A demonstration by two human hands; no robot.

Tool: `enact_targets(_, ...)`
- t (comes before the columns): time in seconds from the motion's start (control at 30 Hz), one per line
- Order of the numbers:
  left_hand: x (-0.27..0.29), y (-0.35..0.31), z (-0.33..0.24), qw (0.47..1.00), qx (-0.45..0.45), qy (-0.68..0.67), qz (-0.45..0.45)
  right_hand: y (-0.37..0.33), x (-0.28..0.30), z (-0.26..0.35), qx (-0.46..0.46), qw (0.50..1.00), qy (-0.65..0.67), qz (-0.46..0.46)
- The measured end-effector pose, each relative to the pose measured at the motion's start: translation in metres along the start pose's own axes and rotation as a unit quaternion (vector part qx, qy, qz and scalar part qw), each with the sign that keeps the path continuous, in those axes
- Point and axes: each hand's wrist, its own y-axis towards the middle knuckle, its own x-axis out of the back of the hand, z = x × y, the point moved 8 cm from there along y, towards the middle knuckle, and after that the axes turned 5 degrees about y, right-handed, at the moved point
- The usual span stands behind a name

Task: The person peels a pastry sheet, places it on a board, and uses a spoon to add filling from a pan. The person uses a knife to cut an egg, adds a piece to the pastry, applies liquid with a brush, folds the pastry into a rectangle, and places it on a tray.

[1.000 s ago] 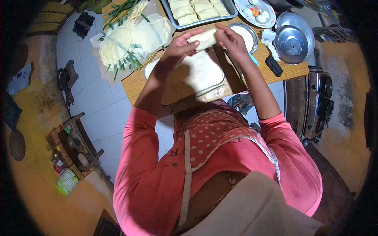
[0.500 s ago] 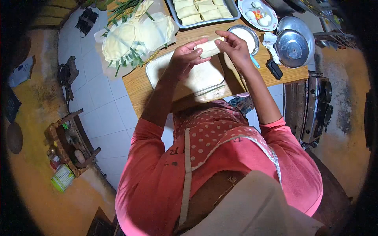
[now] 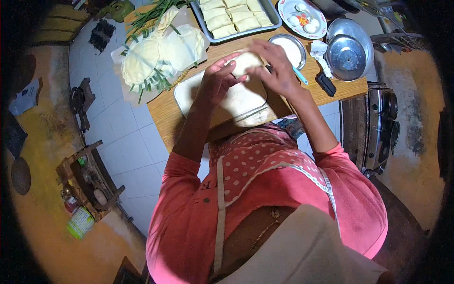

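Note:
Over the white rectangular board or tray point(image 3: 239, 99), my left hand point(image 3: 218, 79) is closed around a pale, filled dough roll point(image 3: 247, 65). My right hand point(image 3: 278, 68) is at the roll's right side, smeared by motion, with its fingers stretched and apart above it. Whether its fingertips touch the dough I cannot make out. Beyond my hands, a metal tray point(image 3: 215, 39) bears rows of folded dough parcels point(image 3: 224, 31). To the left lie round dough sheets point(image 3: 142, 57) with green leaf strips between them, on paper.
A metal bowl point(image 3: 302, 47) of white stuff has a light-blue handle point(image 3: 300, 75) beside it. Farther back is a patterned plate point(image 3: 321, 31) with peeled eggs. On the right are a metal lid point(image 3: 349, 57), a white cloth point(image 3: 319, 59) and a black object point(image 3: 326, 85).
My right hand has loosened from the dough roll's end, its fingers now raised and blurred. My left hand keeps hold of the roll. The whole view has shifted slightly.

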Motion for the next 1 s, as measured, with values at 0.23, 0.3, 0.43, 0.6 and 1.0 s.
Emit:
enact_targets(0.23,-0.007,0.002,-0.007,0.997,0.056,0.034,0.04,0.005,-0.009,-0.013,-0.11,0.959,0.231,0.12)
enact_targets(0.3,-0.003,0.01,-0.014,0.997,0.013,0.07,0.023,0.004,-0.009,-0.023,-0.222,0.911,0.325,0.123)
enact_targets(0.43,-0.018,0.016,-0.034,0.996,-0.043,0.077,0.001,0.006,-0.007,-0.031,-0.235,0.9,0.344,0.123)
enact_targets(0.6,-0.018,0.025,-0.03,0.988,-0.035,0.146,-0.028,0.008,-0.006,-0.042,-0.243,0.914,0.303,0.116)
enact_targets(1.0,-0.009,0.027,0.007,0.991,-0.01,0.104,-0.088,-0.009,-0.012,-0.061,-0.287,0.906,0.258,0.172)
